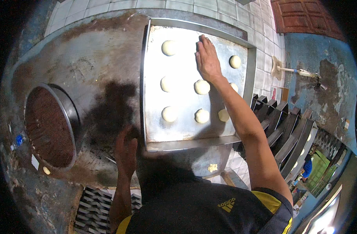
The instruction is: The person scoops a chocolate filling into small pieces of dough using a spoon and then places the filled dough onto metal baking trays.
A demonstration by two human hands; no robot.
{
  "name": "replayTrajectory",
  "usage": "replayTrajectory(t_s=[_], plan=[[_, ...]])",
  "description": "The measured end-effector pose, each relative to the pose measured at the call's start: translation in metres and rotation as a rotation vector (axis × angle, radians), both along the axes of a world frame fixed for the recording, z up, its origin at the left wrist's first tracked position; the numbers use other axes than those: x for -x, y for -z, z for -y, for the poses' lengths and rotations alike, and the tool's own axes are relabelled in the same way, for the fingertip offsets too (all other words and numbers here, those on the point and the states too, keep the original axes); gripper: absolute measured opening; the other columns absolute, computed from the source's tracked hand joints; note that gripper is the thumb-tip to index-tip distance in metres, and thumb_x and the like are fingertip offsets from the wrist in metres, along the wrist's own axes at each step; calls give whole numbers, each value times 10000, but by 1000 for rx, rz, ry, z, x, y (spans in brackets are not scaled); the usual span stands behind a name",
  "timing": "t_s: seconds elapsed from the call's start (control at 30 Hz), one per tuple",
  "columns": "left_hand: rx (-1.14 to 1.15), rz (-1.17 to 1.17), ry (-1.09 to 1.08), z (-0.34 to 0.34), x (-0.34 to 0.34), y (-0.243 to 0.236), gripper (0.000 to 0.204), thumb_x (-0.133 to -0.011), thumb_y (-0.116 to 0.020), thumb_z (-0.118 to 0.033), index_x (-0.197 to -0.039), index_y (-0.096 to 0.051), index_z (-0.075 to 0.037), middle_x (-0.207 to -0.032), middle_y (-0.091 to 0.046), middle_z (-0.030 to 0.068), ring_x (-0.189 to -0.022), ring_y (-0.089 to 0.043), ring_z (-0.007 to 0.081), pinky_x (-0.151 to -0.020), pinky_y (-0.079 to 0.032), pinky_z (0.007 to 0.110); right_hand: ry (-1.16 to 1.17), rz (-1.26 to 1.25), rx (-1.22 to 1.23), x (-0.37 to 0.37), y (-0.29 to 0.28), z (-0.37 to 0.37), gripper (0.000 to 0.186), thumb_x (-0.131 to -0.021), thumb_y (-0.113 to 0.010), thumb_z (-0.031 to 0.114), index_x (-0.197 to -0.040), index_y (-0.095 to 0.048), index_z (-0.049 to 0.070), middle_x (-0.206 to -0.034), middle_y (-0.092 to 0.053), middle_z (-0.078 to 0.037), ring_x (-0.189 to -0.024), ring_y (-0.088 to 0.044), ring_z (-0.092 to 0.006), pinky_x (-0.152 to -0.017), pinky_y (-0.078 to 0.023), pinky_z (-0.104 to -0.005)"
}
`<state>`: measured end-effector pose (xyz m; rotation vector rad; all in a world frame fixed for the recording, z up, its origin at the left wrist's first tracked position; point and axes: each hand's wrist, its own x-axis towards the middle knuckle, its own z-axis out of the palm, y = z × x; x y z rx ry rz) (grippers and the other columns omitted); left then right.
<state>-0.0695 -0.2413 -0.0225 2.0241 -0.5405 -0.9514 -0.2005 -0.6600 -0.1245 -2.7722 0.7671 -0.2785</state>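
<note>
A metal baking tray [155,142] holds several round pale dough balls [202,86]. My right hand [207,62] lies palm down over the tray's upper middle, between two balls [235,61] [168,48], fingers stretched out and fairly close; whatever is directly under it is hidden. My left hand [126,148] is in shadow beside the tray's lower-left corner, fingers loosely curved and apart, with nothing visible in them.
The tray sits on a stained worktop [57,72]. At left are a round pan of dark brown crumbly material [49,126] and a blue bottle [19,140]. Stacked trays [287,132] stand at right, near a standing fan [287,72]. A person in blue [306,168] is farther back.
</note>
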Motion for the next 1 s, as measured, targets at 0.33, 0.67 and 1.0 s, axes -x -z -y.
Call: replayTrajectory(t_s=[0.33,0.67,1.0], plan=[[11,73,-31,-6,19,14,574,-961,-646,-241,-1458,-470,-13,-1479,-486,202,-1399,-432,354,-1175,-305,476,201,47,-335,-15,-61,5,783,-970,-523,549,-1520,-353,18,-1587,-320,-261,-1500,-252,-410,-1240,-207,-511],[150,330,69,-9,69,64,727,-919,-689,-156,-1531,-342,32,-1428,-452,281,-1324,-451,440,-1126,-343,510,717,255,-191,174,-124,-28,594,-991,-575,393,-1354,-540,-76,-1228,-640,-326,-1209,-595,-446,-995,-464,-493],[491,-453,-253,11,48,33,546,-863,-533,31,-1409,-530,26,-1252,-638,115,-1076,-627,241,-965,-494,369,978,258,-664,310,-104,-145,272,-910,-557,164,-1054,-668,-39,-852,-676,-295,-870,-668,-477,-783,-514,-508]])
